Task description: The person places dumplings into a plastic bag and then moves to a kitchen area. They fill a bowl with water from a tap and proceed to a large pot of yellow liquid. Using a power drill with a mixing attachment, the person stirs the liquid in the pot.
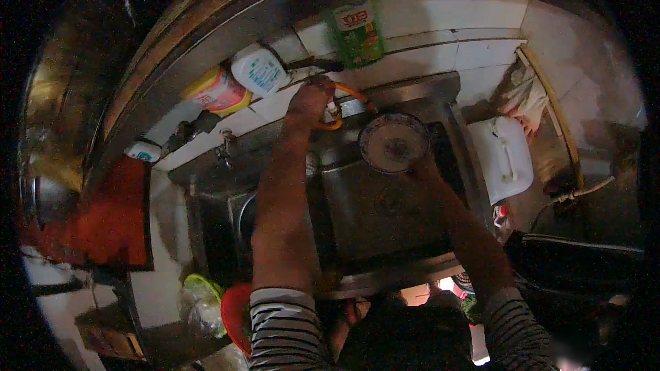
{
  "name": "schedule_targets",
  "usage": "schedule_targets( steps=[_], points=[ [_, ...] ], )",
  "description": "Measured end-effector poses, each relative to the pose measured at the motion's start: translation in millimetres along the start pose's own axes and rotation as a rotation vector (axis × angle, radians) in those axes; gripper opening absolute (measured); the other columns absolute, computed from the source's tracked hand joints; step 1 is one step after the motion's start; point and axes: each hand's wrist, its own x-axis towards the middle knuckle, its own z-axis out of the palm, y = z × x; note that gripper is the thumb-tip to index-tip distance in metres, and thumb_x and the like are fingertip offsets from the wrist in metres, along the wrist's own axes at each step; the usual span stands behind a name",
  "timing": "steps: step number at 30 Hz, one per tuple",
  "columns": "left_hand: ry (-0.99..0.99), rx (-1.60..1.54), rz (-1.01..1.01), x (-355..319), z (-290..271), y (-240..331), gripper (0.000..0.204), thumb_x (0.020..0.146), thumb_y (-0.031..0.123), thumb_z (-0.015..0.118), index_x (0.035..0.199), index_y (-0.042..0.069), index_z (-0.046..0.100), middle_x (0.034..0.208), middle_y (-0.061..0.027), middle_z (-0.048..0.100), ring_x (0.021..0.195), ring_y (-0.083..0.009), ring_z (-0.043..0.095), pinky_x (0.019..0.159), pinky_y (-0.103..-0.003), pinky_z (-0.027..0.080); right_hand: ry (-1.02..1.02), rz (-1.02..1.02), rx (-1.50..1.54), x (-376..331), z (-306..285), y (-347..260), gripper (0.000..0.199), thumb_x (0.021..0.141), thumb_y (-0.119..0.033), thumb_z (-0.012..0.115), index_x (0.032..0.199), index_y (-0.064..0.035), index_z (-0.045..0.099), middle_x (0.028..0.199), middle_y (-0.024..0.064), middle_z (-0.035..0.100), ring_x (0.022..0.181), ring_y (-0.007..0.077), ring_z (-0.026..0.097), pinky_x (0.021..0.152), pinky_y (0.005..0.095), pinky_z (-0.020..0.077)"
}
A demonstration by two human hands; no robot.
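Note:
My left hand (314, 98) reaches to the back wall over the sink (371, 213), its fingers closed round a tap that they mostly hide. An orange hose (332, 124) loops beside those fingers. Over the right part of the sink, my right hand (421, 166) grips the near edge of a round bowl (392, 141). The bowl is pale inside, with a dark patterned rim and a darker patch in the middle. The thumb and fingers on it are dim and partly hidden.
A second metal tap (224, 149) is on the wall at left. A white bottle (260, 72), a yellow-and-pink container (218, 92) and a green packet (357, 33) line the back ledge. To the right stands a white jerrycan (502, 158); near left, a red basin (236, 312).

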Motion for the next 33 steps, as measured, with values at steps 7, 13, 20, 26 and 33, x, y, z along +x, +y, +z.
schedule_targets(
  steps=[7,13,20,26,33],
  points=[
    [0.066,0.056,-0.198,19.6,-7.4,24.3,0.023,0.08,0.023,0.056,0.1,0.011,0.06,0.091,-0.0118,0.062,0.097,-0.0293,0.056,0.075,-0.04,0.049,-0.2,0.923,0.735,-23.1,65.3,25.9,0.033,0.075,-0.011,0.064,0.106,-0.0018,0.055,0.11,0.0181,0.053,0.083,0.0264,0.061,0.059,0.0359,0.0533],
    [0.18,-0.159,0.04,1.4,102.9,116.4,0.027,0.08,0.017,0.053,0.105,0.009,0.058,0.107,-0.0097,0.06,0.1,-0.0292,0.055,0.084,-0.041,0.046,-0.045,0.777,0.669,-9.1,67.3,1.0,0.038,0.078,-0.01,0.06,0.112,-0.0021,0.047,0.108,0.0148,0.053,0.084,0.0258,0.06,0.059,0.0373,0.0549],
    [-0.042,-0.455,0.155,33.5,106.1,149.4,0.03,0.082,0.023,0.053,0.107,0.007,0.057,0.107,-0.011,0.06,0.097,-0.0265,0.057,0.085,-0.041,0.046,0.132,1.206,1.085,-18.2,52.9,-20.7,0.041,0.081,-0.012,0.058,0.117,-0.003,0.041,0.11,0.014,0.052,0.091,0.0282,0.058,0.061,0.0399,0.0565],
    [0.008,-0.497,0.171,-2.1,77.0,157.3,0.034,0.083,0.029,0.052,0.109,0.007,0.055,0.109,-0.0125,0.058,0.1,-0.0273,0.056,0.089,-0.041,0.044,0.076,1.238,1.281,11.9,-5.5,-37.7,0.05,0.082,-0.017,0.058,0.126,-0.0055,0.037,0.113,0.0146,0.051,0.089,0.0317,0.059,0.059,0.039,0.0578],
    [0.174,-0.229,0.155,-22.9,101.0,178.7,0.043,0.085,0.035,0.052,0.118,0.008,0.051,0.118,-0.0141,0.052,0.109,-0.0303,0.051,0.096,-0.045,0.037,0.098,1.249,1.015,38.8,-55.7,-59.2,0.059,0.079,-0.015,0.062,0.13,-0.005,0.035,0.122,0.0152,0.049,0.099,0.0321,0.057,0.07,0.0399,0.0548]
  ],
)
